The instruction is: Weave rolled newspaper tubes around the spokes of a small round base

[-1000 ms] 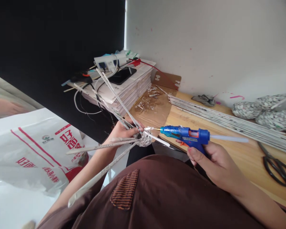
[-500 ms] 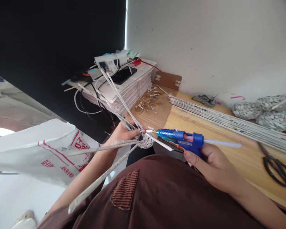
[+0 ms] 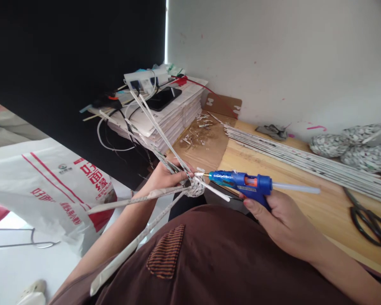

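Note:
My left hand [image 3: 169,174] is closed around a small woven piece [image 3: 195,189] made of rolled paper strips. Long paper strips [image 3: 155,193] fan out from it, some towards the stack of paper, others down across my forearm and lap. A short white strip end [image 3: 216,191] points to the right. In my right hand [image 3: 284,222] is a blue hot glue gun [image 3: 238,182], held by its handle, with a clear glue stick [image 3: 296,187] out of its back. The metal nozzle touches or nearly touches the woven piece beside my left fingertips.
Rolled paper sticks [image 3: 292,157] lie along the wooden table [image 3: 257,173]. Black scissors [image 3: 368,222] rest at the right, woven paper balls [image 3: 328,146] by the wall. A paper stack [image 3: 178,118] carries a phone [image 3: 164,98], power strip [image 3: 146,80] and cables. A plastic bag [image 3: 60,182] stands at left.
The plastic bag at the left has shifted and spread, showing more of its red print, and a metal wire frame shows below it. Both hands and the glue gun have hardly moved.

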{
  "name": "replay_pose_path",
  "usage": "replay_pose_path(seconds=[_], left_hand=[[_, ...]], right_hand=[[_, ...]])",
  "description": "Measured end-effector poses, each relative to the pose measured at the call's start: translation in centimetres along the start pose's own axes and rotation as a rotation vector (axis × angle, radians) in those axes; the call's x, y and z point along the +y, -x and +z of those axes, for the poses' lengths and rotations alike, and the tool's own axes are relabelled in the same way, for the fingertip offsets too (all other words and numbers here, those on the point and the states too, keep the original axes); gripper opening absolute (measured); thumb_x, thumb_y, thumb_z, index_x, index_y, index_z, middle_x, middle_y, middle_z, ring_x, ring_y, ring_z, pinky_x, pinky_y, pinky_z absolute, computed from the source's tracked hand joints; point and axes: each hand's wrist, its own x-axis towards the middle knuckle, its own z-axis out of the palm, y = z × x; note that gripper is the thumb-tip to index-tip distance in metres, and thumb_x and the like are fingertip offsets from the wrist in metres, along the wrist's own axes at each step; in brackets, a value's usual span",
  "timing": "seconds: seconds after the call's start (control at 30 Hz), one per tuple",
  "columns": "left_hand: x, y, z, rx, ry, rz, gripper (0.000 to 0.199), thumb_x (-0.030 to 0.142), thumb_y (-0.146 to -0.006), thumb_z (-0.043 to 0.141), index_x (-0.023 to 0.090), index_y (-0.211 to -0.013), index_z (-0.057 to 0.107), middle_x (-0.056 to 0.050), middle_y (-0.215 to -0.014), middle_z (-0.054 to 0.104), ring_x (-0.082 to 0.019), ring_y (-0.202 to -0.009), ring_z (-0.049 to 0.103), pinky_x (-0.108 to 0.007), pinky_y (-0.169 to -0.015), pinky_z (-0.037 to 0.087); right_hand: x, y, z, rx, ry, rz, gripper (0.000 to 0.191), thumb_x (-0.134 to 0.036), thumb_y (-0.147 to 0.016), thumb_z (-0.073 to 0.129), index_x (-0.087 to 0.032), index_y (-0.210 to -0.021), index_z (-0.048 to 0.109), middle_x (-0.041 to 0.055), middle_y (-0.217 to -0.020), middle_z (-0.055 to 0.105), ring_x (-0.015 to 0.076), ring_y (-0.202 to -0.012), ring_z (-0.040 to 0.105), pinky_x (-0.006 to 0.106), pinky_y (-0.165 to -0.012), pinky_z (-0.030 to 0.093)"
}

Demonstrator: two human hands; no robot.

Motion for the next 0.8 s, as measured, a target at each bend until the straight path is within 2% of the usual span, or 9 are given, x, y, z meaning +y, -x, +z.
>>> replay_pose_path(seconds=[0.1, 0.2, 0.4, 0.5, 0.6, 0.7, 0.8], left_hand=[[0.0, 0.0, 0.0, 0.008, 0.007, -0.011, 0.021, 0.035, -0.072, 0.083, 0.016, -0.079, 0.078, -0.006, -0.074, 0.073, -0.016, -0.063, 0.065, -0.025, -0.056, 0.051], [0.2, 0.1, 0.1, 0.019, 0.006, -0.022, 0.02, 0.034, -0.071, 0.083, 0.016, -0.079, 0.078, -0.005, -0.073, 0.072, -0.015, -0.06, 0.064, -0.023, -0.053, 0.05], [0.9, 0.6, 0.5, 0.057, -0.019, -0.088, 0.023, 0.034, -0.073, 0.081, 0.013, -0.082, 0.078, -0.004, -0.07, 0.072, -0.009, -0.049, 0.056, -0.02, -0.045, 0.043], [0.7, 0.6, 0.4, 0.055, -0.03, -0.089, 0.022, 0.033, -0.072, 0.081, 0.014, -0.083, 0.079, -0.004, -0.068, 0.071, -0.01, -0.05, 0.057, -0.02, -0.046, 0.043], [0.4, 0.4, 0.3, 0.066, -0.015, -0.087, 0.018, 0.03, -0.068, 0.084, 0.015, -0.078, 0.079, -0.004, -0.071, 0.073, -0.014, -0.059, 0.064, -0.022, -0.055, 0.05], [0.2, 0.4, 0.2, 0.091, 0.081, -0.097, 0.019, 0.029, -0.066, 0.086, 0.016, -0.077, 0.078, -0.004, -0.072, 0.074, -0.015, -0.064, 0.067, -0.025, -0.063, 0.054], [0.4, 0.5, 0.1, 0.109, 0.156, -0.111, 0.023, 0.03, -0.062, 0.089, 0.015, -0.075, 0.076, -0.003, -0.07, 0.073, -0.015, -0.062, 0.065, -0.025, -0.061, 0.053]], right_hand=[[-0.1, 0.0, 0.1, 0.005, 0.045, -0.01, 0.021, -0.04, -0.1, 0.05, -0.025, -0.102, 0.065, 0.0033, -0.097, 0.073, 0.0242, -0.093, 0.069, 0.035, -0.083, 0.054], [0.1, 0.2, 0.2, 0.018, 0.124, -0.024, 0.021, -0.039, -0.1, 0.049, -0.024, -0.094, 0.062, 0.0034, -0.087, 0.072, 0.0228, -0.079, 0.068, 0.034, -0.072, 0.053], [0.2, 0.3, 0.3, 0.05, 0.302, -0.075, 0.014, -0.036, -0.1, 0.049, -0.024, -0.094, 0.054, 0.0017, -0.073, 0.066, 0.0198, -0.061, 0.063, 0.029, -0.055, 0.044], [0.2, 0.3, 0.2, 0.066, 0.423, -0.103, 0.008, -0.032, -0.097, 0.051, -0.024, -0.096, 0.053, 0.0012, -0.072, 0.064, 0.0193, -0.059, 0.061, 0.028, -0.055, 0.041], [0.4, 0.3, -0.1, 0.072, 0.497, -0.113, 0.007, -0.027, -0.092, 0.054, -0.023, -0.098, 0.054, 0.0022, -0.076, 0.065, 0.0203, -0.062, 0.062, 0.029, -0.057, 0.042], [0.7, 0.2, -0.2, 0.094, 0.448, -0.091, 0.008, -0.028, -0.093, 0.054, -0.023, -0.099, 0.056, 0.0018, -0.074, 0.065, 0.0196, -0.061, 0.06, 0.03, -0.056, 0.041], [1.4, -0.4, 0.2, 0.139, 0.203, -0.01, 0.013, -0.035, -0.094, 0.057, -0.024, -0.099, 0.06, 0.0013, -0.072, 0.063, 0.0181, -0.061, 0.059, 0.03, -0.056, 0.042]])
